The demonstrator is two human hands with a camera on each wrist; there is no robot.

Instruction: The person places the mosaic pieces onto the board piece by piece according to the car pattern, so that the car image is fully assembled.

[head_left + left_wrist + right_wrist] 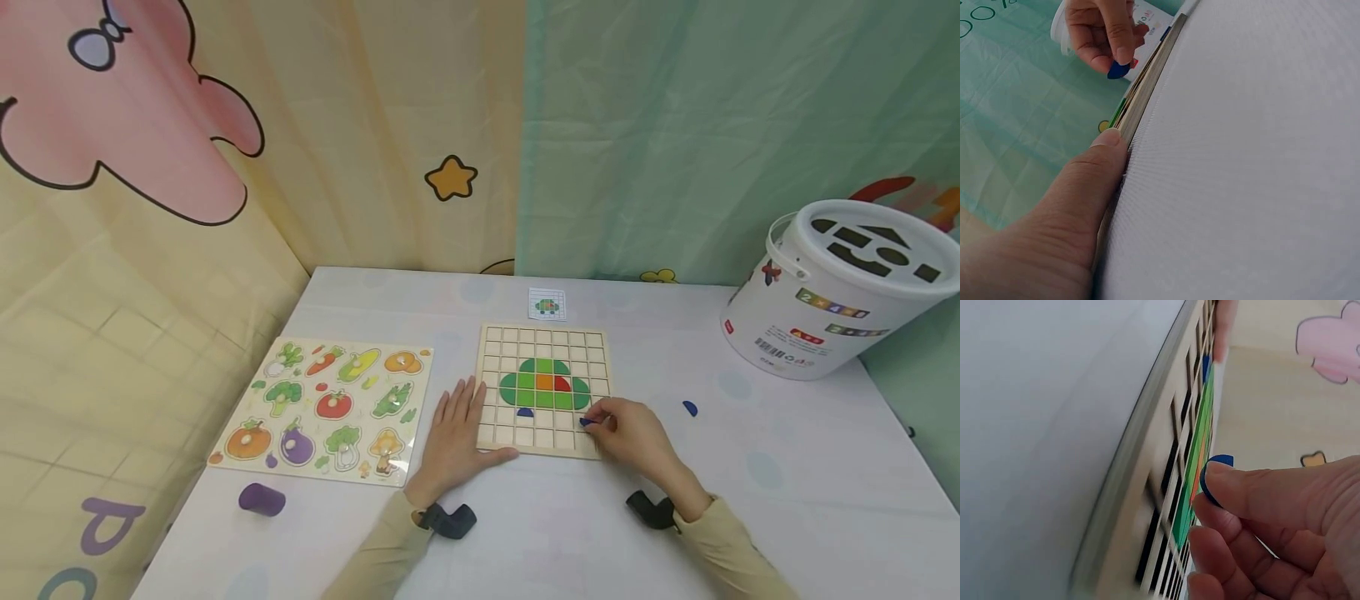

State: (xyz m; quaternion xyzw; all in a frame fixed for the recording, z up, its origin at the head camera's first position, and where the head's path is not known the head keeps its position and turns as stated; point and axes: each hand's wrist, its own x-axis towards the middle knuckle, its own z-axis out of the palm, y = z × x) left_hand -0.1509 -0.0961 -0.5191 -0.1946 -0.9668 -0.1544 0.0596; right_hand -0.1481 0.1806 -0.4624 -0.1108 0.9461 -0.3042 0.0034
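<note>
A wooden grid board (498, 433) lies on the table with green, orange and red pieces (543, 382) forming a car-like shape. One blue half-circle (525, 412) sits in a cell below the green. My left hand (453, 433) rests at the board's left side, fingers extended, thumb against its near edge. Between thumb and forefinger, my right hand (633, 433) pinches another blue half-circle (1221, 460) over the board's lower right cells. A third blue half-circle (690, 408) lies on the table to the right. Behind the board is a small picture card (547, 305).
At the left lies a vegetable puzzle board (315, 421), with a purple cylinder (262, 500) in front of it. A white bucket (832, 325) with shaped holes in its lid stands at the back right. Printed curtains (637, 125) hang behind the table.
</note>
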